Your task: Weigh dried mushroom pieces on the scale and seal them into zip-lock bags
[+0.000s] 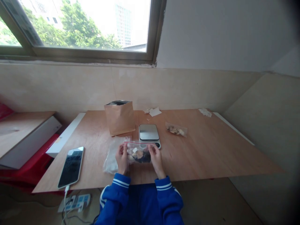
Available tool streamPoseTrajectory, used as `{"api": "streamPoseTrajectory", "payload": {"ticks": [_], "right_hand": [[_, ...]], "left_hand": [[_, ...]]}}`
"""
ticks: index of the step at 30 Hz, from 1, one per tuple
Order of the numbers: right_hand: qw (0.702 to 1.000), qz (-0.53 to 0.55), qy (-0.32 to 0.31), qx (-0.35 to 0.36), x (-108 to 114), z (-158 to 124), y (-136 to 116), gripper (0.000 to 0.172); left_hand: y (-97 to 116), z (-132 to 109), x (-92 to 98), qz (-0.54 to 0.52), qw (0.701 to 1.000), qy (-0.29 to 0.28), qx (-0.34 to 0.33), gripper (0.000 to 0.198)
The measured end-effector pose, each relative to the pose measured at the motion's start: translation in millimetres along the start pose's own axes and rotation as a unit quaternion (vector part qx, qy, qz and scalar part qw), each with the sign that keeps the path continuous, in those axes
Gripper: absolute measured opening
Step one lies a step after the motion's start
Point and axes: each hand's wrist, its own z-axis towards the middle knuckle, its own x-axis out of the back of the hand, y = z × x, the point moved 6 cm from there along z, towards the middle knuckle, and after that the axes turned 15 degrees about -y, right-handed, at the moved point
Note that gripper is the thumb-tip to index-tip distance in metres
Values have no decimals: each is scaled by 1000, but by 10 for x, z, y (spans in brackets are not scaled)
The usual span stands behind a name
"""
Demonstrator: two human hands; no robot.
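Note:
Between my two hands is a clear zip bag (140,153) with a pink-red strip along its top edge; pale, brown and dark dried pieces lie inside. My left hand (122,159) pinches the bag's left side, and my right hand (156,158) pinches its right side near the top. Just beyond the bag sits a kitchen scale (149,132) with a bare metal plate, its front partly hidden by the bag. Under and beside my left hand lies a stack of clear plastic bags (110,159).
A brown kraft pouch (120,119) stands open-topped behind the plastic bags. Another filled clear bag (176,129) lies right of the scale. A phone (71,167) on a charging cable lies at the left edge. Paper scraps (155,112) are at the back; a power strip (77,202) is below.

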Motion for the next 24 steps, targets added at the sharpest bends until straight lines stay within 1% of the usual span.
{"api": "streamPoseTrajectory", "payload": {"ticks": [2, 5, 7, 9, 11, 13, 15, 17, 19, 22, 24], "right_hand": [[1000, -19, 24, 2, 17, 1, 34, 42], [998, -45, 39, 6, 100, 14, 126, 44], [997, -64, 53, 12, 182, 17, 202, 48], [995, -74, 73, 15, 262, 5, 275, 51], [993, -77, 86, 13, 311, -15, 329, 51], [993, -83, 80, 12, 312, -28, 354, 48], [993, -91, 68, 15, 288, -35, 359, 44], [993, -95, 68, 20, 272, -39, 364, 41], [992, -93, 84, 22, 284, -44, 379, 41], [989, -80, 122, 17, 333, -58, 414, 42], [988, -67, 135, 12, 355, -64, 430, 42]], "left_hand": [[-61, -26, -86, -23, 999, -18, 16, 39], [-140, -34, -147, -61, 997, -41, 26, 38], [-193, -28, -153, -96, 993, -53, 39, 36], [-249, -25, -149, -129, 987, -64, 65, 36], [-279, -28, -145, -149, 982, -77, 85, 37], [-268, -30, -147, -158, 979, -92, 84, 37], [-242, -31, -145, -160, 979, -99, 73, 38], [-220, -33, -136, -149, 982, -95, 61, 39], [-206, -32, -134, -126, 986, -93, 50, 38], [-197, -26, -154, -81, 990, -107, 36, 34], [-200, -18, -163, -55, 991, -116, 28, 32]]}}
